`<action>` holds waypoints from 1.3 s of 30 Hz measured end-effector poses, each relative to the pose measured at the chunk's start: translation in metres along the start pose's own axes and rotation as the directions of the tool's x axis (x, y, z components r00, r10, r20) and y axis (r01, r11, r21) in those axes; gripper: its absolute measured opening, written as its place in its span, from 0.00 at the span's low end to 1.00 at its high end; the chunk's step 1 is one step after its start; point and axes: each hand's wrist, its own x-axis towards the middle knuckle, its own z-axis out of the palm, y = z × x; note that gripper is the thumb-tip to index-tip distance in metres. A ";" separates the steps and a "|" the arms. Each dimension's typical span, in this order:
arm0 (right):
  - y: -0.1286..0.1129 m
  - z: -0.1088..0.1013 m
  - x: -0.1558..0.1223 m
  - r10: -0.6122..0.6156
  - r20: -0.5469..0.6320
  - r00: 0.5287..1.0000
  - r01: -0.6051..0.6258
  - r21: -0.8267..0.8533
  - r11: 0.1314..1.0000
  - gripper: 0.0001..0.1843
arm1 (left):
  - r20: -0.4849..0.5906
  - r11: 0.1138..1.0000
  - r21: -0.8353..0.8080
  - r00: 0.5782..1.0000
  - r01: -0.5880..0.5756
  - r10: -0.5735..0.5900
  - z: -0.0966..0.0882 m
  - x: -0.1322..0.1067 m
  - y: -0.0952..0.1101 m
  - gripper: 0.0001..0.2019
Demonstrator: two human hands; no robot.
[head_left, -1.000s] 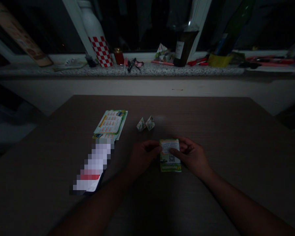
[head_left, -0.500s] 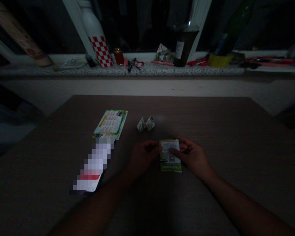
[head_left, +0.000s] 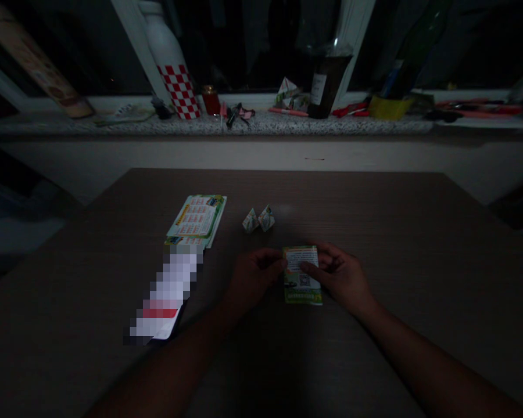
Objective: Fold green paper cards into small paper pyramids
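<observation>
No movement over the last second. My left hand [head_left: 253, 277] and right hand [head_left: 343, 280] remain closed, fingertips pinching the side edges of the small green-and-white printed paper leaflet [head_left: 303, 287]. It lies flat on the dark brown wooden table [head_left: 375, 215]. Two small folded paper shapes [head_left: 258, 220] lie just beyond. Room dim; cluttered speckled stone windowsill [head_left: 113, 125] behind.
</observation>
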 end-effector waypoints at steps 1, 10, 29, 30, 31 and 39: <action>0.000 0.000 0.000 -0.001 -0.001 1.000 0.001 -0.004 1.000 0.28 | -0.004 1.000 -0.001 1.000 0.001 -0.001 0.000 0.000 0.001 0.11; 0.000 0.000 0.000 -0.018 0.014 1.000 0.018 -0.016 1.000 0.27 | -0.064 0.995 -0.100 0.998 -0.021 0.014 0.003 0.000 0.001 0.13; -0.002 -0.007 0.002 0.048 0.123 0.991 -0.044 -0.039 0.998 0.39 | -0.109 0.997 -0.041 0.993 -0.058 0.053 0.001 0.002 -0.003 0.15; -0.002 -0.007 0.002 0.048 0.125 0.991 -0.043 -0.041 0.998 0.39 | -0.106 0.997 -0.042 0.993 -0.064 0.059 0.000 0.002 -0.003 0.15; -0.002 -0.007 0.003 0.048 0.124 0.991 -0.043 -0.042 0.998 0.39 | -0.106 0.997 -0.040 0.992 -0.066 0.062 0.000 0.001 -0.003 0.15; 0.002 -0.007 0.003 0.032 0.114 0.993 -0.027 -0.048 0.998 0.39 | -0.107 0.997 -0.041 0.993 -0.062 0.057 0.001 0.000 -0.002 0.15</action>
